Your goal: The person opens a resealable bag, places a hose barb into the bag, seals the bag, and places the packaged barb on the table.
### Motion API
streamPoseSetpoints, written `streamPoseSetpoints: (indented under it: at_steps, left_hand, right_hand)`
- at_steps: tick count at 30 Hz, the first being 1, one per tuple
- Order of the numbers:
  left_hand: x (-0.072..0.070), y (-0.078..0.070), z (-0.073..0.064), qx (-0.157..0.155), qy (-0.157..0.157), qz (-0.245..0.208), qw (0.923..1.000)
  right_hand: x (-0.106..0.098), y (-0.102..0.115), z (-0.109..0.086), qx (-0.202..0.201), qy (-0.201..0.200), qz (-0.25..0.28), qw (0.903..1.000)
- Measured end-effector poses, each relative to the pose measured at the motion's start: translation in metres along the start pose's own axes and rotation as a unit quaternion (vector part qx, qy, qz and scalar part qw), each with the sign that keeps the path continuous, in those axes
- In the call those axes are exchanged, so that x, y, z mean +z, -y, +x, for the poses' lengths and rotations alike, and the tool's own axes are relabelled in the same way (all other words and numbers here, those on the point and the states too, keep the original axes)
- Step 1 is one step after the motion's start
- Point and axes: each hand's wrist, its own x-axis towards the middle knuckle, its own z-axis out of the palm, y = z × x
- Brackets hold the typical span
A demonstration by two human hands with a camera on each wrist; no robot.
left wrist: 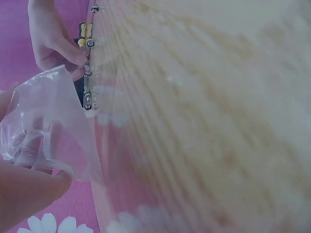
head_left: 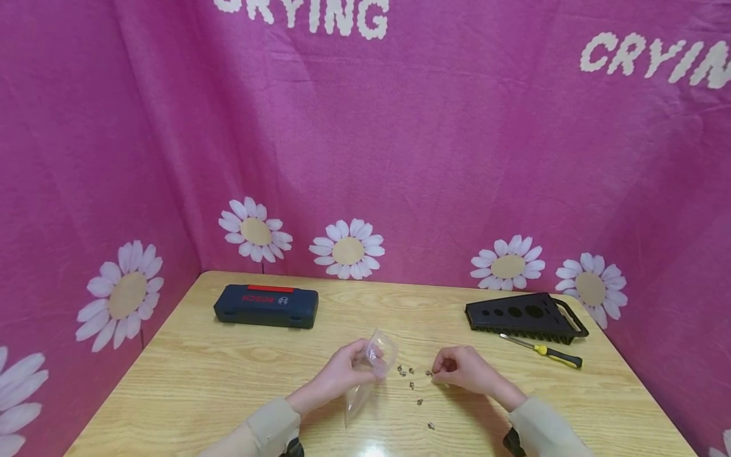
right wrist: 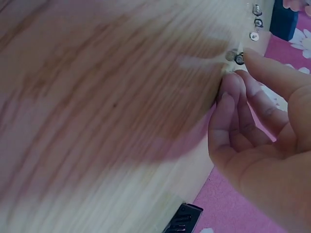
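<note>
My left hand (head_left: 348, 371) grips a clear plastic bag (head_left: 381, 355) whose wide mouth faces up and right. In the left wrist view, fingers show through the film of the bag (left wrist: 48, 121). My right hand (head_left: 465, 368) reaches down to the table with curled fingers. In the right wrist view, its thumb and index fingertip (right wrist: 247, 53) come together at a small metal fastener (right wrist: 239, 58) standing on the wood. Between the hands lie several more small metal fasteners (head_left: 412, 385), trailing toward the front edge. Their exact kind is too small to tell.
A dark blue Bosch case (head_left: 267, 307) lies at the back left of the wooden table (head_left: 188, 374). At the back right are a black plastic tool holder (head_left: 522, 316) and a yellow-and-black screwdriver (head_left: 548, 351). A pink flowered cloth (head_left: 400, 158) hangs behind and beside the table.
</note>
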Motion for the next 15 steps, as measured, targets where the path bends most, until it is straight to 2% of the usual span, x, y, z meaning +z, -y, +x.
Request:
streamPoseSetpoints:
  at_steps: [5, 15]
  left_hand:
    - [-0.0012, -0.0008, -0.0004, -0.001, 0.005, -0.001, 1.0000]
    - [-0.0027, -0.0008, -0.0017, 0.006, 0.015, 0.006, 0.9998]
  right_hand:
    - [0.0026, 0.0015, -0.0003, 0.013, -0.005, -0.002, 0.9999]
    - [-0.0002, 0.0039, -0.0021, 0.000, -0.008, -0.012, 0.9999]
